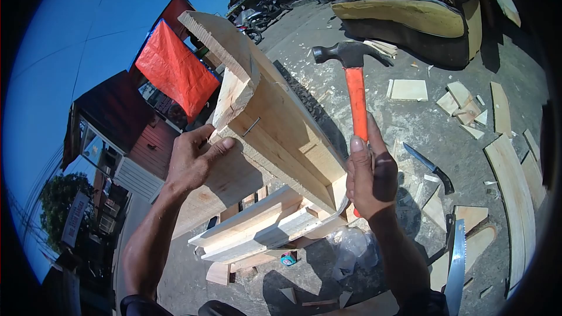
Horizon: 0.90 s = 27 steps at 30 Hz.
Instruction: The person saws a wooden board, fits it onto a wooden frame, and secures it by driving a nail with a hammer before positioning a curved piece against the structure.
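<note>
A hammer with a black claw head and an orange handle stands upright in my right hand, its thumb lying along the handle. My left hand grips the edge of a pale wooden frame made of joined boards, thumb on the near face. Close to that thumb, a nail sticks out of the wood. The hammer head is raised to the right of the frame, apart from the nail.
Below the frame lie more boards, a blue tape measure and a clear plastic bag. On the right are a knife, a handsaw, wood offcuts and a long plank. A cushioned seat stands behind.
</note>
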Tool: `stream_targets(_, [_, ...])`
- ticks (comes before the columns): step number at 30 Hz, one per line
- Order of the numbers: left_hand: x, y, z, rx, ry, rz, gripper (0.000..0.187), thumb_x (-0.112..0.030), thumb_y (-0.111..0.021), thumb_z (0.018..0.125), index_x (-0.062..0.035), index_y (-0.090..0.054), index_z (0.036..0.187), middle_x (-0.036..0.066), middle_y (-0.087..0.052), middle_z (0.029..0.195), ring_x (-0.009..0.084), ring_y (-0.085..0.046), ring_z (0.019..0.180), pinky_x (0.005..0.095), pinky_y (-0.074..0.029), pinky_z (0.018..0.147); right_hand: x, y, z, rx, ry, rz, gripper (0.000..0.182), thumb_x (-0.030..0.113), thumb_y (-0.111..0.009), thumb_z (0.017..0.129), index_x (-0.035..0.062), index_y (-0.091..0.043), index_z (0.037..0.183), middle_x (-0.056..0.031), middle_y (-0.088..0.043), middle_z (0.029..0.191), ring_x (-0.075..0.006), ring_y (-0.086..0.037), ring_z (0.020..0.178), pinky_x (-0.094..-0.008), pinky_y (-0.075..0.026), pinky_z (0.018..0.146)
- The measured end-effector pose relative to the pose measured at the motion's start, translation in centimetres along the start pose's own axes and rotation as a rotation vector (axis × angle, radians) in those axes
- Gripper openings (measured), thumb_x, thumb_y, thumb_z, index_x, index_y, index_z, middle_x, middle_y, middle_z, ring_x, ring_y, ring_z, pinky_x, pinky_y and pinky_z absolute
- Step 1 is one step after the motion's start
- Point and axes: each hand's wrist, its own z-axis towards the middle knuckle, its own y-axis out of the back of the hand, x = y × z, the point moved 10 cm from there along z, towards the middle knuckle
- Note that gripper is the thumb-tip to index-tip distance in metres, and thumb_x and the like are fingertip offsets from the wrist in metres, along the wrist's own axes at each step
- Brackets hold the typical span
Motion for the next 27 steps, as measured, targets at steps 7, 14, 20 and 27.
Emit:
stream_targets(7, [0.8, 0.0, 0.1, -0.017, -0.03, -0.001, 0.044, -0.043, -0.076, 0.088, 0.0, -0.072, 0.098, 0.006, -0.061, 0.066, 0.0095, -0.05, 0.064, 0.0329, -0.043, 0.062, -7.1, 0.4, -1.1, -0.035, -0.519, 0.272, 0.049, 0.029, -0.053, 0.106, 0.0066, -0.047, 0.149, 0.0001, -0.058, 0.079, -0.0052, -0.047, 0.055, -0.0226, -0.043, 0.052])
stream_targets(14, [-0.1, 0.2, 0.3, -0.04, -0.063, 0.01, 0.046, -0.045, -0.076, 0.087, 0.0003, -0.072, 0.096, 0.006, -0.057, 0.061, 0.0103, -0.046, 0.06, 0.0344, -0.039, 0.058, -6.4, 1.0, -0.4, 0.024, -0.524, 0.405, 0.045, 0.022, -0.052, 0.106, 0.0021, -0.049, 0.146, -0.0242, -0.072, 0.111, -0.0342, -0.07, 0.107, -0.0365, -0.055, 0.088])
stream_targets(20, [0.2, 0.4, 0.3, -0.049, -0.053, 0.087, 0.048, -0.047, -0.077, 0.086, -0.0002, -0.073, 0.096, 0.007, -0.057, 0.059, 0.0117, -0.047, 0.059, 0.0357, -0.04, 0.059, -2.5, -3.2, -1.6, 0.241, -0.046, -0.077, 0.048, 0.031, -0.056, 0.104, 0.0107, -0.05, 0.147, -0.0256, -0.065, 0.128, -0.0322, -0.061, 0.125, -0.0393, -0.048, 0.102])
stream_targets(27, [0.6, 0.3, 0.2, -0.037, -0.042, 0.042, 0.049, -0.049, -0.076, 0.086, -0.002, -0.074, 0.1, 0.009, -0.062, 0.063, 0.0136, -0.052, 0.06, 0.0365, -0.043, 0.06, -1.3, -4.2, -2.8, 0.271, -0.149, -0.031, 0.044, 0.029, -0.058, 0.103, 0.0059, -0.056, 0.141, -0.0225, -0.07, 0.119, -0.0275, -0.068, 0.114, -0.0353, -0.051, 0.096])
